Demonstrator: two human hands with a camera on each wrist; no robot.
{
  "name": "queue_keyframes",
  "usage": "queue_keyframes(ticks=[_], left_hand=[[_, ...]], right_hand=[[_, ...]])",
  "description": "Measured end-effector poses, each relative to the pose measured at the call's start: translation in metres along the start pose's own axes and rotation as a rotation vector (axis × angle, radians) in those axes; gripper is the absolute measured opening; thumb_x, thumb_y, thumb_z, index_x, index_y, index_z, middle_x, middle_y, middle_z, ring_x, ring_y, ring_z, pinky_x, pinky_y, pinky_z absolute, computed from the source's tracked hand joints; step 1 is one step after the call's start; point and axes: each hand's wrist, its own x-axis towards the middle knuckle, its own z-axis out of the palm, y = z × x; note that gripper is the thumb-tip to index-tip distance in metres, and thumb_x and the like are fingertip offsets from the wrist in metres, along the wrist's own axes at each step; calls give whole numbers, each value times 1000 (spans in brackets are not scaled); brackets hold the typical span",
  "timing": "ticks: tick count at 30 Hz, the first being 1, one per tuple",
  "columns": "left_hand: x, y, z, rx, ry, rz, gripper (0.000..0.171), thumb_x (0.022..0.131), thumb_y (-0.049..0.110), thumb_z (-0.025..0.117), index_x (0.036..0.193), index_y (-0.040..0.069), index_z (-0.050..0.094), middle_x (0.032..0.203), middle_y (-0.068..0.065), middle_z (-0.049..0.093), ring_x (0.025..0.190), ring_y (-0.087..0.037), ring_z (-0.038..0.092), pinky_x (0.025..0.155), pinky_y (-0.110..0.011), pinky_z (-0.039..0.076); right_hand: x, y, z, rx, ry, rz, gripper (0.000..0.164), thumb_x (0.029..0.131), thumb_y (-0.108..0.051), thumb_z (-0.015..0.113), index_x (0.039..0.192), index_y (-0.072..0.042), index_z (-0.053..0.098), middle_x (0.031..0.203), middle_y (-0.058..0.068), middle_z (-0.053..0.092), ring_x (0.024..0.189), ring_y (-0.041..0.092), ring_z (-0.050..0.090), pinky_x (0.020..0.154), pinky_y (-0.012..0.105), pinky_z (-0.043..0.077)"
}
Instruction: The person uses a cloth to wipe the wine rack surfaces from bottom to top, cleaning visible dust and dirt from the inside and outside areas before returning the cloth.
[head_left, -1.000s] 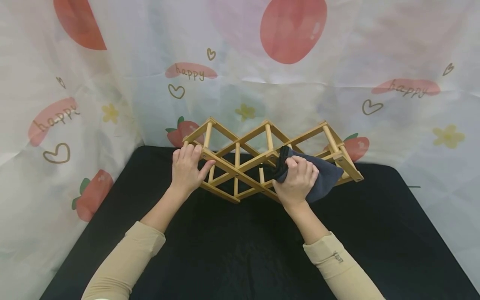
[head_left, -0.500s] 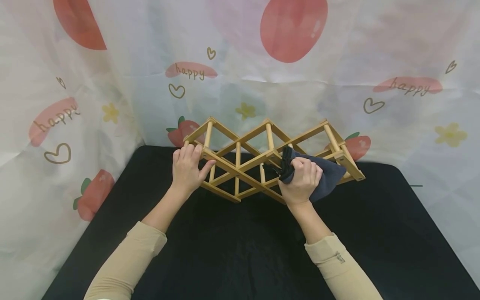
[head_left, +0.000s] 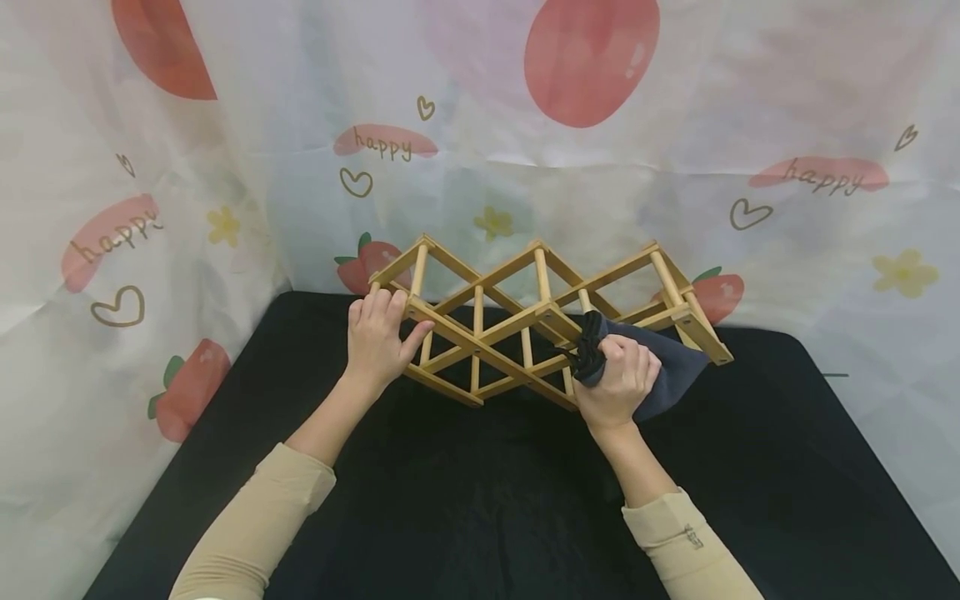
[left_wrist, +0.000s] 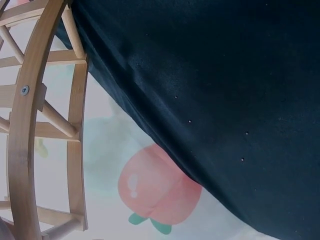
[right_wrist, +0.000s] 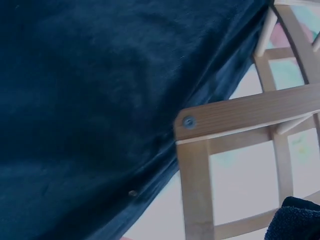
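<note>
A folding wooden lattice rack (head_left: 478,342) stands stretched out across the back of the black table. Its left end is gripped by my left hand (head_left: 377,340), fingers over a slat and thumb out along the front. My right hand (head_left: 617,385) holds a dark blue cloth (head_left: 675,367) with a bunched black end, in front of the rack's right half. Slats of the rack (left_wrist: 25,130) fill the left edge of the left wrist view. In the right wrist view a corner of the cloth (right_wrist: 295,223) shows beside the rack; neither hand shows in the wrist views.
The table (head_left: 480,500) is covered in black cloth and runs back to a printed curtain (head_left: 480,167). The curtain also hangs along the left side. The rack reaches close to it at the back.
My right hand has moved a little right and slightly down along the rack with the dark blue cloth, uncovering more slats. The left hand and the rack stay nearly the same.
</note>
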Motion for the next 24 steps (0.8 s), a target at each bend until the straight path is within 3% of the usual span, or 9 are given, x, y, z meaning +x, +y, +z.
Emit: queue_keyframes(ticks=[6, 13, 24], left_hand=[[0, -1, -1, 21, -7, 7, 57, 91, 59, 24, 97, 5, 40, 76, -10, 35, 66, -26, 34, 66, -41, 25], [-2, -3, -1, 24, -4, -4, 57, 91, 59, 23, 95, 4, 39, 75, -10, 34, 64, -26, 32, 65, -40, 24], [-1, 0, 1, -8, -1, -5, 56, 91, 59, 25, 95, 4, 40, 75, -10, 35, 64, -26, 33, 64, -41, 25]], right_hand=[[9, -15, 10, 44, 22, -14, 13, 73, -6, 59, 79, -3, 48, 68, 15, 52, 57, 33, 44, 63, 47, 32], [19, -33, 19, 87, -11, -29, 17, 74, -9, 63, 81, -4, 48, 71, 14, 53, 56, 32, 43, 63, 46, 32], [-2, -4, -4, -6, -66, -16, 14, 75, -11, 60, 78, -3, 48, 70, 16, 52, 58, 35, 44, 64, 48, 32]])
